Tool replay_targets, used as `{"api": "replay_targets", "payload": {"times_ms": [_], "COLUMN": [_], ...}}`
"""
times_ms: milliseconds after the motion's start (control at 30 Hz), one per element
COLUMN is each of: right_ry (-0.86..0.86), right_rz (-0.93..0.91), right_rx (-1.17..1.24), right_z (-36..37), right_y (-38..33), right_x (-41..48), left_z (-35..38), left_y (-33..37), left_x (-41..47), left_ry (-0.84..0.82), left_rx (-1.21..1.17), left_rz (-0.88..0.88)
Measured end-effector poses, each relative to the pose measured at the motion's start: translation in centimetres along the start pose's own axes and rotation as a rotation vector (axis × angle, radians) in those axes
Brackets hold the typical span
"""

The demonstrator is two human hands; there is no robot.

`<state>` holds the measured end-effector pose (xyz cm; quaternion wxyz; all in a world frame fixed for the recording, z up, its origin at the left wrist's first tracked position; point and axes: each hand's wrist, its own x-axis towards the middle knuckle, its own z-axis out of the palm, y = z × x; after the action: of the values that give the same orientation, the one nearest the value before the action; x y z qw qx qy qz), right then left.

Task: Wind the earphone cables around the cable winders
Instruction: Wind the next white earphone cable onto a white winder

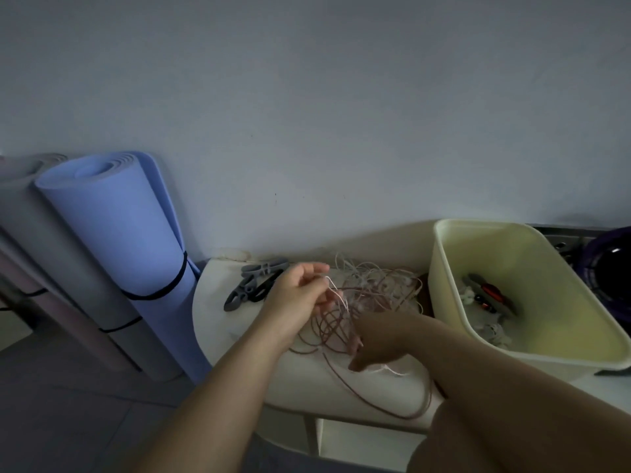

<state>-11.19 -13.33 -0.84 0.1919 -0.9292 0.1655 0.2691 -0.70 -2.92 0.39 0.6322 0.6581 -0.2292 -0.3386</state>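
A tangle of pink and white earphone cables (372,291) lies on the white table (218,312). My left hand (298,295) is raised over the tangle's left side and pinches a white cable strand between its fingertips. My right hand (379,339) reaches in from the right, fingers curled down round pink strands at the front of the tangle. One pink cable (386,404) trails over the table's front edge. Several grey and black cable winders (254,283) lie in a heap to the left of my left hand.
A pale yellow plastic bin (532,356) stands on the right and holds wound cables and a red-and-grey item. A rolled blue mat (126,233) and a grey roll lean on the wall at left. Dark objects sit at the far right.
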Motion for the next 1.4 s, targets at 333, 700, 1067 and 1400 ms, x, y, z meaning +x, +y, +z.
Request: {"api": "replay_targets", "payload": {"times_ms": [333,700,1067,1400], "right_ry": [0.707,0.800,1.093,1.218], "right_rz": [0.061,-0.052,-0.208,-0.350], "right_rx": [1.220,1.034,0.942,0.588], "right_z": [-4.4,-16.7,-25.2,-26.5], "right_y": [1.6,-1.8,-5.1,-6.8], "right_x": [-2.6,-9.8,-15.1,-15.0], "left_z": [-0.7,1.6,4.1,4.1], "left_y": [5.2,13.7,23.8,23.4], "left_x": [0.8,1.5,-0.7,-0.4], "left_ry": [0.102,0.052,-0.172,-0.359], "left_rx": [-0.401,0.129,0.263,0.448], "left_rz": [-0.101,0.090,0.293,0.225]}}
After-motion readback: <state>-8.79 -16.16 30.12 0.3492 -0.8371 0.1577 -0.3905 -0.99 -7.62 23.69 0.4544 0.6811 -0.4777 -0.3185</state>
